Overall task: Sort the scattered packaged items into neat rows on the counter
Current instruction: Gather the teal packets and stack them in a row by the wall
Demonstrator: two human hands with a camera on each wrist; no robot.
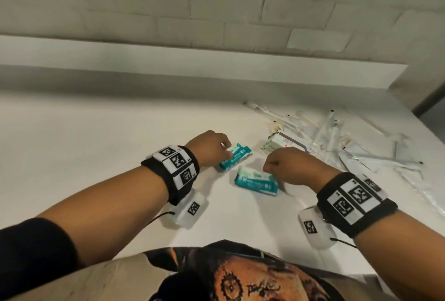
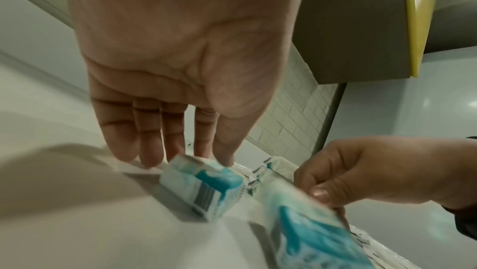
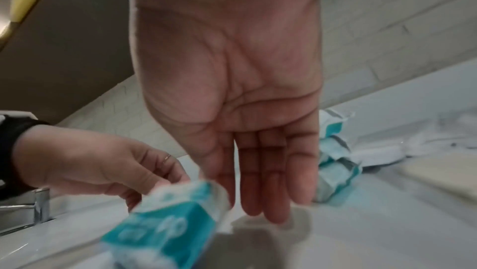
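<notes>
Two teal tissue packs lie on the white counter [image 1: 96,132]. My left hand [image 1: 227,149] pinches the left end of the far teal pack [image 1: 237,158] between thumb and fingers; the left wrist view shows that hand [image 2: 214,157] on the pack [image 2: 206,187]. My right hand [image 1: 268,165] pinches the right edge of the near teal pack [image 1: 255,180]. Its thumb lies on top of that pack [image 2: 309,232], which is blurred in both wrist views. A paler green pack [image 1: 277,143] lies just behind my right hand.
A loose pile of clear-wrapped thin items [image 1: 356,139] covers the counter's right side. A raised ledge [image 1: 168,59] and a brick wall run along the back. A chrome tap [image 3: 38,206] stands to the left. Bare counter lies left of the packs.
</notes>
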